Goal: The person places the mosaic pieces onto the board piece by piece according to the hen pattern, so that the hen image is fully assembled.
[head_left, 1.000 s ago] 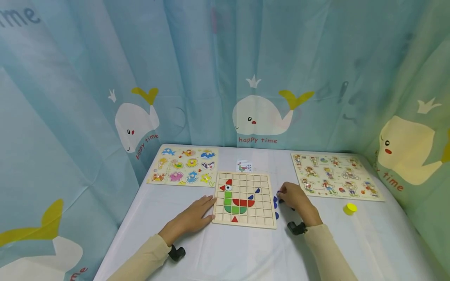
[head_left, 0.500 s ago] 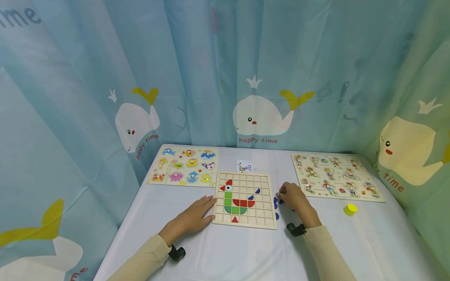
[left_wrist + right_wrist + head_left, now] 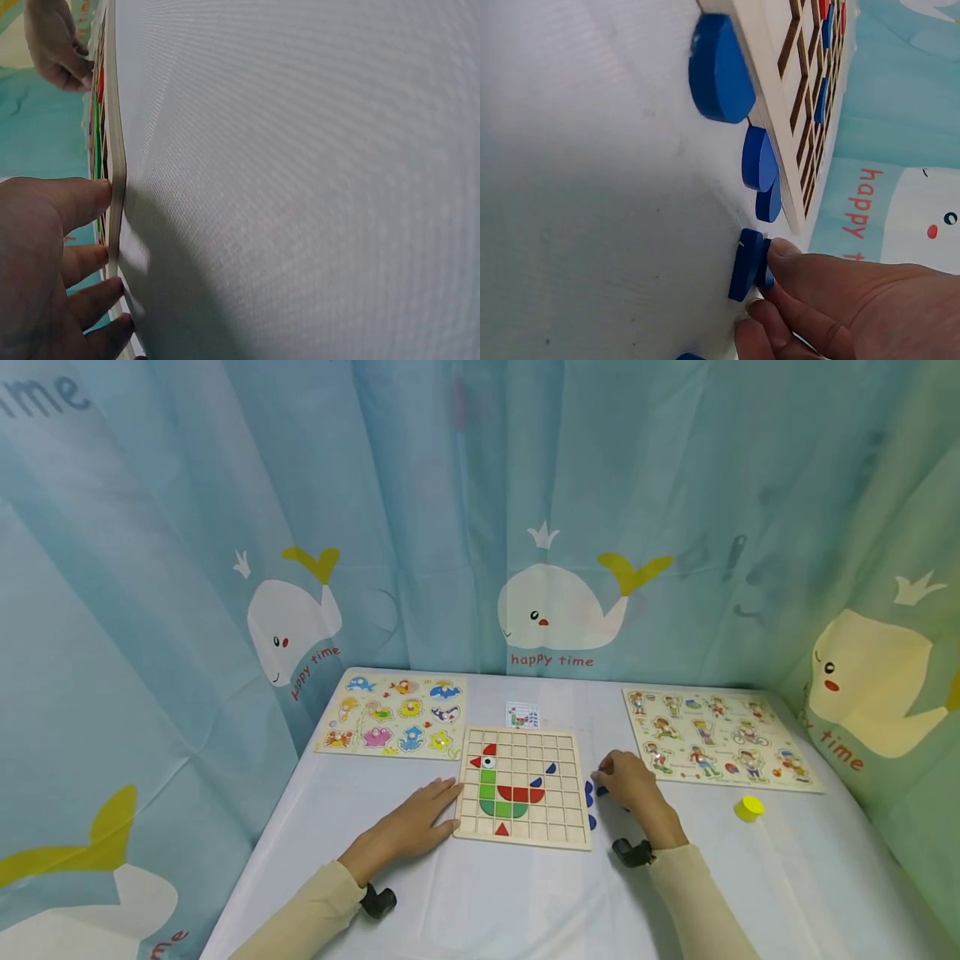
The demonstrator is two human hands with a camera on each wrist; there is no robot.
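A wooden grid board (image 3: pixel 558 824) lies mid-table, bearing a bird shape made of red, green and blue pieces plus a round eye piece. My left hand (image 3: pixel 414 820) lies at its left side, fingertips touching the edge; the left wrist view shows thumb and fingers (image 3: pixel 94 300) extended along the rim. My right hand (image 3: pixel 628 781), just right of the board, pinches a small blue half-round piece (image 3: pixel 766 266) between thumb and finger. Another blue piece (image 3: pixel 745 264) stands close beside it. Several more blue half-round pieces (image 3: pixel 721 69) lie along the board's right edge.
A small picture card (image 3: pixel 522 715) lies behind the board. One animal puzzle board (image 3: pixel 390 714) is at the back left, and a figure puzzle board (image 3: pixel 712 739) at the back right. A yellow round block (image 3: pixel 749 808) stands right of my right hand. A whale-print curtain (image 3: pixel 442 527) encloses the table.
Hardly anything differs: my right hand stays over the blue pieces with only slight finger motion. The left hand has kept its place at the board's edge.
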